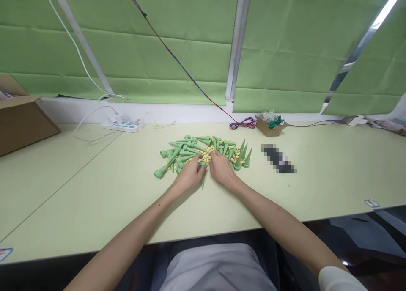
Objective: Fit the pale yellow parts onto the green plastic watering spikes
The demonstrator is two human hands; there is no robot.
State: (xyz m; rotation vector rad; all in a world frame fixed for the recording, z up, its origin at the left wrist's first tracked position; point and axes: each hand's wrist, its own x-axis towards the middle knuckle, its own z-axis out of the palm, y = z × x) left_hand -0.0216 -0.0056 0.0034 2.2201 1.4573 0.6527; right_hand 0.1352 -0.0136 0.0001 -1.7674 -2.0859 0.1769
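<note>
A pile of green plastic cone spikes (189, 144) lies on the table, with small yellow plastic pieces (207, 154) heaped in its middle. My left hand (189, 174) is closed at the near side of the pile, thumb and fingers around a single green plastic spike (203, 181) whose tip points toward me. Just to the right, my right hand (222, 168) reaches into the yellow pieces with its fingers pressed together. Its fingertips are partly hidden, so whatever they pinch cannot be made out. Several spikes stand upright at the pile's right side.
A blurred-out dark object (276, 159) lies right of the pile. Behind it stands a small open carton (269, 128) beside coiled red and blue wire (242, 123). A white power strip (123, 125) and a large cardboard box (25, 124) are at the left. Green blinds (177, 62) hang behind.
</note>
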